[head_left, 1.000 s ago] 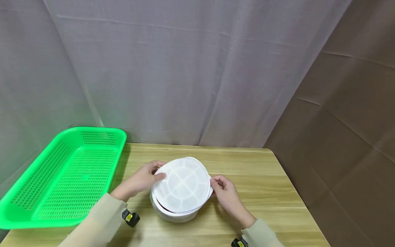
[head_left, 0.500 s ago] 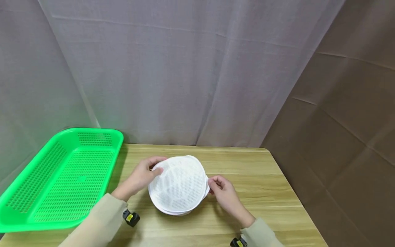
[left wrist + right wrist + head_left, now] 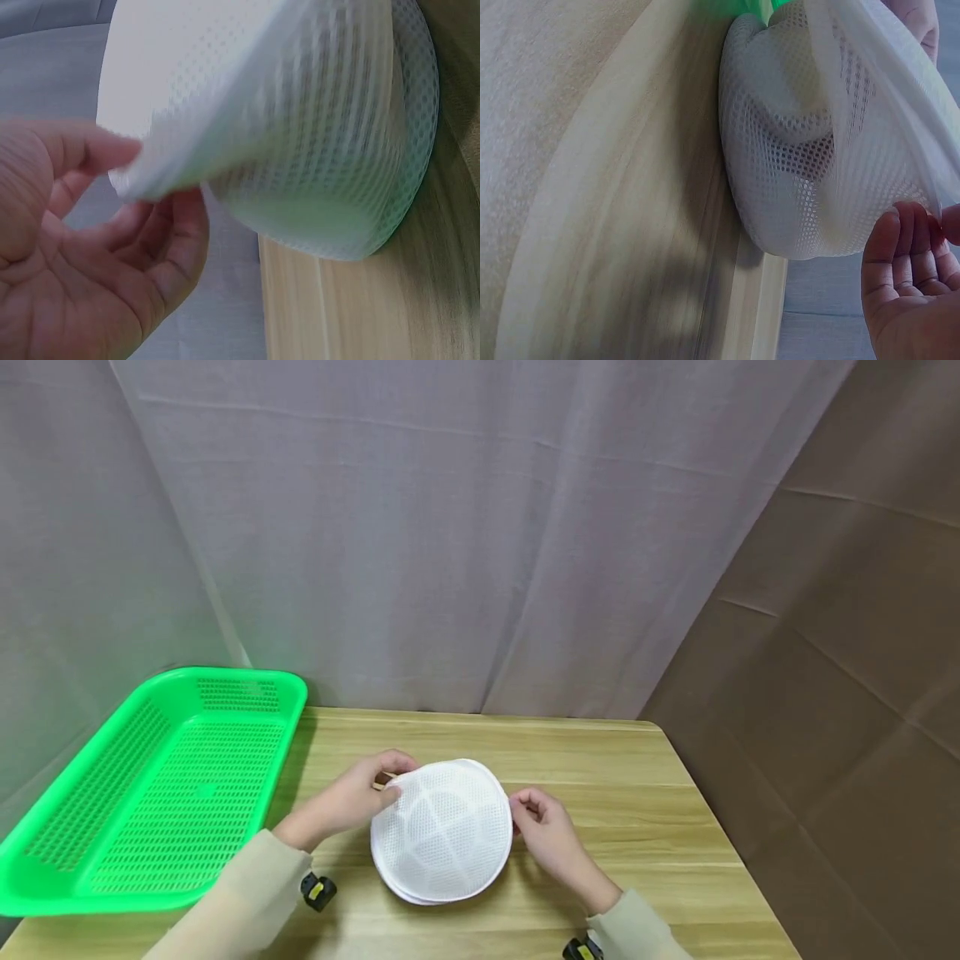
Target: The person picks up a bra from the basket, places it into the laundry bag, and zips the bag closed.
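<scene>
A round white mesh laundry bag (image 3: 442, 835) is held between both hands over the front middle of the table, its flat lid facing up. At the bag's upper left edge, my left hand (image 3: 356, 797) pinches the rim between thumb and fingers. My right hand (image 3: 547, 827) pinches the opposite edge on the right. In the left wrist view, the lid's edge is pulled up and folded where the fingers (image 3: 180, 232) grip it. From the right wrist, the bag's mesh side (image 3: 780, 165) bulges and creases below the lid. What lies inside is hidden.
A large green plastic basket (image 3: 288, 727) with perforated sides stands on the left of the wooden table (image 3: 600, 777). Grey cloth (image 3: 450, 527) hangs behind the table, and brown cloth (image 3: 840, 652) along its right side.
The bag's top first tilts back, then comes down toward me. The gap seen earlier under the lid's front edge is now covered. Both hands keep their grip and shift only slightly.
</scene>
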A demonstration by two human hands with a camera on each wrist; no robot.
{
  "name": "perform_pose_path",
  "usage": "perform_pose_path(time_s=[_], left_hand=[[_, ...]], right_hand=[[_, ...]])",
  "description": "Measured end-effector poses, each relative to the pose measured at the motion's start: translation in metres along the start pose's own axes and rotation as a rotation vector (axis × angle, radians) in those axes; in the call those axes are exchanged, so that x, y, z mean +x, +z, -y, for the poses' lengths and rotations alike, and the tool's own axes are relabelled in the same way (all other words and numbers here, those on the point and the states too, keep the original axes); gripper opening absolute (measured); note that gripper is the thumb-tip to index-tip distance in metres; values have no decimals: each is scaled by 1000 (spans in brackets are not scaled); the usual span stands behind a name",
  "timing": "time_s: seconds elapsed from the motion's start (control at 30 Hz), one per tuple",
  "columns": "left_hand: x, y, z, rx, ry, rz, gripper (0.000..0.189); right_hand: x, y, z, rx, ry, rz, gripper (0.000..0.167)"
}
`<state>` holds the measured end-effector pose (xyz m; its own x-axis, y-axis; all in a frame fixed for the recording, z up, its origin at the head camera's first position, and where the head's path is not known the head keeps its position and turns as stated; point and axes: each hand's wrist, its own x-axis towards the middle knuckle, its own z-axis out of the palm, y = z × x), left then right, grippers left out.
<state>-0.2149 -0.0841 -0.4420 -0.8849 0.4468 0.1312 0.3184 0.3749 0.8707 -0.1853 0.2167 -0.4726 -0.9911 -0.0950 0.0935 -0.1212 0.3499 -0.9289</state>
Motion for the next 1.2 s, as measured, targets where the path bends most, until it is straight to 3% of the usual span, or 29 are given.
perform_pose_path(time_s=[0.27, 0.37, 0.53, 0.73, 0.83, 1.03, 1.2], left_hand=[[-1, 2, 0, -112, -57, 110, 25], [-1, 0, -1, -191, -82, 99, 27], [1, -3, -4, -300, -146, -1, 30], [5, 2, -6, -244, -172, -139, 28], [6, 4, -6, -204, -165, -174, 26], [6, 10, -11, -189, -173, -190, 22], [6, 17, -16, -136, -106, -185, 24]], right_hand=[[0, -1, 0, -62, -12, -47, 11], [-1, -4, 0, -37, -4, -22, 12], [-3, -10, -3, -60, -4, 51, 12], [2, -12, 2, -63, -25, 81, 13], [8, -10, 19, -38, -46, 78, 16], [25, -2, 34, -72, -107, 100, 24], [37, 10, 35, -134, -158, 162, 31]])
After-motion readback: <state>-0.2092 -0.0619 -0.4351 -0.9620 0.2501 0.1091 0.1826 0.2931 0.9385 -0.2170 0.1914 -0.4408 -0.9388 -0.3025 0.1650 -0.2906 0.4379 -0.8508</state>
